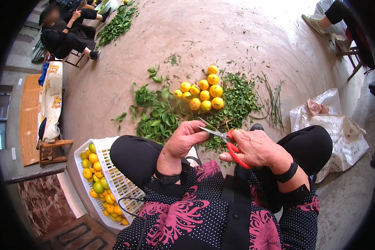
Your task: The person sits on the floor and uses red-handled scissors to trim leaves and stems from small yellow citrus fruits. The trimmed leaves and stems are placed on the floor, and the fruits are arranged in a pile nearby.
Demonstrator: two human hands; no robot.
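Observation:
My right hand (256, 148) grips a pair of scissors (237, 155) by its red handles, the metal blades spread apart and pointing left. Between those blades is a green leaf (210, 127), pinched at its left end by the thumb and fingers of my left hand (186, 137). Beyond both hands, a pile of cut green leaves (239, 93) lies on the floor. Leafy sprigs (157, 115) are heaped to its left. Several yellow-orange citrus fruits (205, 95) sit grouped between the two heaps.
At my left stands a white plastic crate (120, 175) holding many citrus fruits (97, 175). A white woven sack (337, 137) lies to my right, near some thin green stems (275, 103). Seated people (67, 34) are at the far left; another person's leg (328, 20) shows far right.

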